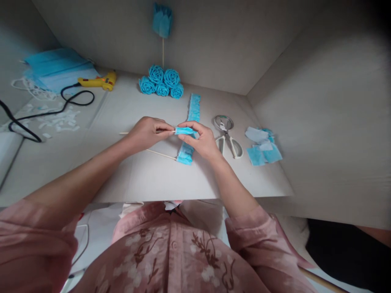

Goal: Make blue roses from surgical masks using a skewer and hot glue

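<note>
Blue pleated material (184, 130) lies between the thumb and fingers of our right hand (202, 139), wrapped, as far as we can tell, around the end of a thin stick (124, 133). Our left hand (149, 131) pinches that stick firmly above the table (137, 179). We have a ruffled blue strip (194, 108) just behind, scissors (226, 133) to the right.

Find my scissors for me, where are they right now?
In the head view, the scissors lie on the table just right of your right hand, between it and the blue and white scraps.
</note>
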`<state>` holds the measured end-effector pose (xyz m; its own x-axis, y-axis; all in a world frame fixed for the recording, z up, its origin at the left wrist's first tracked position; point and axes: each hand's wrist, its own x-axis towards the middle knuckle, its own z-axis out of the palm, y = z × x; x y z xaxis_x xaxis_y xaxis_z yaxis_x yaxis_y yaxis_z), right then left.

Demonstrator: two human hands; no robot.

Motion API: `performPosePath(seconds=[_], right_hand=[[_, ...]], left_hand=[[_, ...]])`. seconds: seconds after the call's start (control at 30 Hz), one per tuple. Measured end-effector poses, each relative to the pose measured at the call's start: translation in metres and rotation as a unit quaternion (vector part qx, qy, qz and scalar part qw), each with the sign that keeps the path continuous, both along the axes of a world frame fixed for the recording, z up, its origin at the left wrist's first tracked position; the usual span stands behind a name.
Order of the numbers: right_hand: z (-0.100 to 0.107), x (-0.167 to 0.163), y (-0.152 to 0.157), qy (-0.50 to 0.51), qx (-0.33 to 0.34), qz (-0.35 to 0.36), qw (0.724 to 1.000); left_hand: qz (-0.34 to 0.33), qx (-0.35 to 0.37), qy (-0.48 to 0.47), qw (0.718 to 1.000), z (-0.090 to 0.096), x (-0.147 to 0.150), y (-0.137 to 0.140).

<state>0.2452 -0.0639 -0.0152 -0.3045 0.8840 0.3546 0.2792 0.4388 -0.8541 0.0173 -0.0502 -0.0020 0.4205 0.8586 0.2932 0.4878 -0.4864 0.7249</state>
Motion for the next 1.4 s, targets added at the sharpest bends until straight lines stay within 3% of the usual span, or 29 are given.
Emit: performPosePath(seconds=[0.77, 1.27, 1.4], right_hand=[[0.003, -0.0013, -0.0022, -0.009, -0.017, -0.012, 1.0], [0.0067, 0.0, -0.0053, -0.033, 0.02, -0.011, 0.999], [0.0075, 0.0029, -0.004, 0.02, 0.028, 0.0, 0.999]], left_hand=[[-0.003, 0.021, 0.009, 1.0, -0.0016, 0.0022, 0.0007], [-0.005, 0.066, 0.006, 0.998, -0.0008, 0.0044, -0.0009], [0.025, 0.053, -0.012, 0.998, -0.0062, 0.006, -0.0005]])
